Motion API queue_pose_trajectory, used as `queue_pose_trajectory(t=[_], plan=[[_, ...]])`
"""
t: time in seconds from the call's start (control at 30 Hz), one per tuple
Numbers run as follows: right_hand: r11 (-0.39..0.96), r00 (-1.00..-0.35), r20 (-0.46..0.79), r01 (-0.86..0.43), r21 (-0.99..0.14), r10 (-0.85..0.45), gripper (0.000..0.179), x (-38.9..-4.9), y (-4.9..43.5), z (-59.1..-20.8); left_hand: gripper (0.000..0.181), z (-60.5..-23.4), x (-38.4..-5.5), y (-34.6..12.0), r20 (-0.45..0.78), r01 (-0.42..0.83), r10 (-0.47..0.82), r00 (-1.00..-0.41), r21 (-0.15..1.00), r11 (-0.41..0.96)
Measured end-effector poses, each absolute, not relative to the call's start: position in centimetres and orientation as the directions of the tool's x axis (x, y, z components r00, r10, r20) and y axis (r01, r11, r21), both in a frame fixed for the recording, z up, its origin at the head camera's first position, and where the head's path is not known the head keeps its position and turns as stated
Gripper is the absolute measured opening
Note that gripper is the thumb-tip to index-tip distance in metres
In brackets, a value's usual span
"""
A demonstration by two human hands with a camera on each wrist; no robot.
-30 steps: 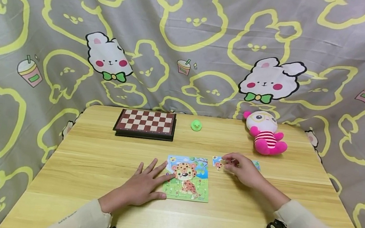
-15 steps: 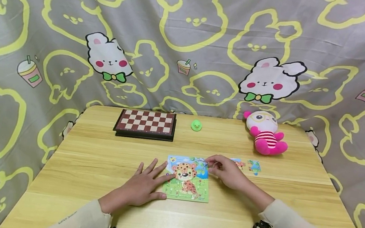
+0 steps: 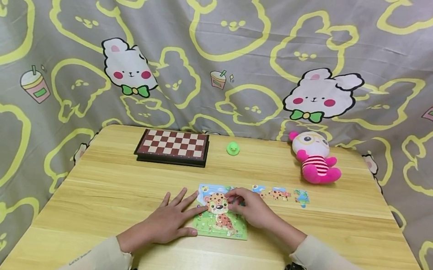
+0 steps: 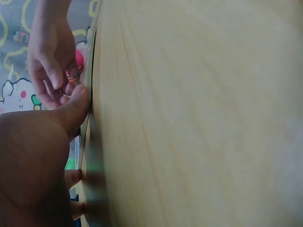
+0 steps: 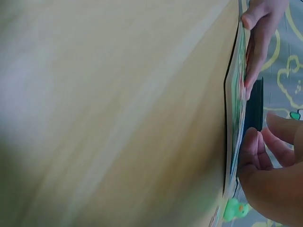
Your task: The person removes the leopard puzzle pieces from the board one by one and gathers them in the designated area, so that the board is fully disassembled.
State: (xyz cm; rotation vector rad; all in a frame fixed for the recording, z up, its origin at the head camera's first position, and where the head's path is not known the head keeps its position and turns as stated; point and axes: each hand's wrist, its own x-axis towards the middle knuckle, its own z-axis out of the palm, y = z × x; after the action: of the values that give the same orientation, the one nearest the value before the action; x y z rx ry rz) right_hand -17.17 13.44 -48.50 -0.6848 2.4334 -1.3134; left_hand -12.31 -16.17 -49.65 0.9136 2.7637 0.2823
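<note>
A square leopard jigsaw puzzle [image 3: 217, 223] lies flat in the middle of the table. My left hand [image 3: 171, 218] rests palm down at its left side, fingers spread, with some fingertips on its edge. My right hand [image 3: 249, 207] is over its upper right part, thumb and fingers curled with the tips low over the picture. In the right wrist view the right hand [image 5: 274, 161] reaches the edge-on puzzle [image 5: 232, 123]. Whether a small piece is between its fingertips is hidden. Beyond the right hand lie three loose puzzle pieces [image 3: 280, 193] in a row.
A folded chessboard [image 3: 173, 144] stands at the back left. Right of it sits a small green toy duck [image 3: 233, 148]. A pink plush doll [image 3: 315, 163] in a striped top is at the back right. A patterned curtain [image 3: 212, 102] hangs behind the wooden table [image 3: 247, 268].
My right hand has moved left and nearer, from above the loose pieces to the puzzle's upper right part, uncovering the row of pieces. My left hand has stayed in place.
</note>
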Motion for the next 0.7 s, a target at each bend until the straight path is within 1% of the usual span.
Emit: queue_pose_trajectory(t=[0.37,0.53,0.7], plan=[[0.425,-0.808,-0.018,-0.291,-0.857,-0.589,0.028,-16.5,11.1,-48.8,0.070,-49.5,-12.3,-16.2,-0.148,0.566,0.608,-0.780,0.245,0.787],[0.439,-0.809,-0.021,-0.297,-0.848,-0.588,0.027,-16.4,10.2,-48.9,0.070,-49.5,-12.3,-16.1,-0.157,0.560,0.602,-0.783,0.245,0.792],[0.462,-0.811,-0.028,-0.304,-0.833,-0.585,0.031,-16.5,9.6,-49.0,0.070,-49.5,-12.4,-16.1,-0.158,0.557,0.600,-0.784,0.248,0.793]])
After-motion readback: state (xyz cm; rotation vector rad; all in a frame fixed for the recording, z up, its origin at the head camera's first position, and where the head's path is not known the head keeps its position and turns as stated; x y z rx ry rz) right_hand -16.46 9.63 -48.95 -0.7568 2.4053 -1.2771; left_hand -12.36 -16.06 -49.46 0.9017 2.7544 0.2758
